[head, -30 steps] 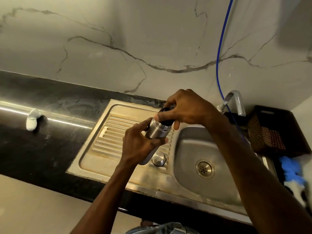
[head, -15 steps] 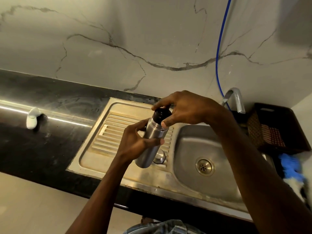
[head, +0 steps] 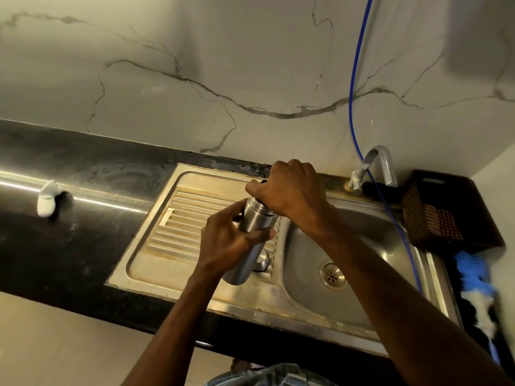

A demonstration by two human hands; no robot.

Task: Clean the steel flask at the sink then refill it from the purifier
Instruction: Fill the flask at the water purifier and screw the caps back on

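The steel flask [head: 252,235] is held tilted above the drainboard of the steel sink [head: 281,305], its base toward me and its neck toward the wall. My left hand [head: 225,240] grips the flask's body around the middle. My right hand [head: 292,195] closes over the top of the flask, covering its black cap, of which only a sliver shows. A round steel cup-like lid [head: 262,261] lies on the drainboard just behind the flask's base.
The basin with its drain [head: 332,275] lies to the right. A tap [head: 383,165] and a blue hose [head: 354,87] stand at the back right. A dark basket [head: 437,213] and a blue-white brush [head: 479,296] sit at the right. A white object [head: 47,201] lies on the black counter [head: 69,246].
My right hand has shifted from pinching the black cap with its fingertips to wrapping over the whole top of the flask. The flask stays tilted in my left hand.
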